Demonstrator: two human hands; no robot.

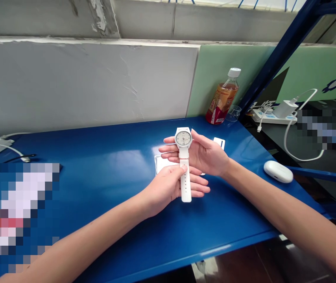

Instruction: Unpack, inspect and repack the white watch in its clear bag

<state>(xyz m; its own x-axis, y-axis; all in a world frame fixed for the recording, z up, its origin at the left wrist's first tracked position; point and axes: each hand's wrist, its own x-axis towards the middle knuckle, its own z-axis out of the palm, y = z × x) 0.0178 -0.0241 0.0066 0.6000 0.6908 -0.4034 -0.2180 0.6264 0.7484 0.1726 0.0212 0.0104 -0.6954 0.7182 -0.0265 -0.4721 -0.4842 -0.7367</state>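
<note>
A white wristwatch (pixel 183 138) with a pale round dial is held above the table, its strap hanging toward me. My left hand (pixel 166 182) pinches the strap's holed lower part, thumb on top and fingers stretched beneath. Palm up, my right hand (pixel 207 157) supports the watch near its case; the fingers pass behind it and the thumb tip lies at the case's right edge. Under the hands is a white flat item (pixel 161 162), mostly covered. A white slotted piece (pixel 220 142) shows beyond my right hand.
The blue table (pixel 111 169) meets a wall. At the back right stands a drink bottle (pixel 223 96) by a small clear cup (pixel 233 113). A white rounded case (pixel 278 171) lies at the right edge. White cables and a power strip (pixel 274 116) are farther right.
</note>
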